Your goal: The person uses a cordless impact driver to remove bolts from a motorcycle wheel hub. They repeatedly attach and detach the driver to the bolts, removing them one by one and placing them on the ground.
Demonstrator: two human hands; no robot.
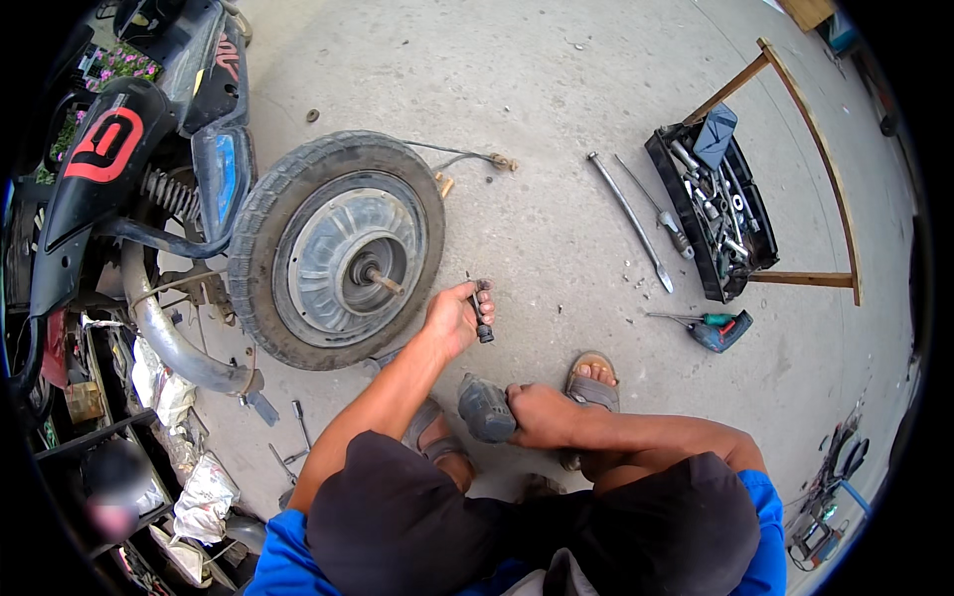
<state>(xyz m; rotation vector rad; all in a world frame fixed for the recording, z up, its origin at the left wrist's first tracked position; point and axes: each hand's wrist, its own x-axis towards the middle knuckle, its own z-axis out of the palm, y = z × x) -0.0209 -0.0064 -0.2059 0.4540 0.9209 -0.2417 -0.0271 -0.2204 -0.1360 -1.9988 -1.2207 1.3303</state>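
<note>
My left hand point(457, 316) is closed around a short dark rod-like piece point(484, 329) with a black, socket-like lower end. It is just right of a wheel point(338, 263) with a black tyre, a grey metal hub and an axle sticking out. My right hand point(544, 415) grips a dark grey power tool point(485, 409) between my knees. Its far end points left, and I cannot tell its exact kind. The two hands are apart, with the power tool below the left hand's piece.
A scooter point(119, 169) stands at the left. At the right are a black toolbox point(711, 283) full of sockets and wrenches, a wooden frame point(815, 149), a long metal bar point(631, 223) and a red-and-black power tool point(723, 333). Plastic bags point(206, 497) lie lower left.
</note>
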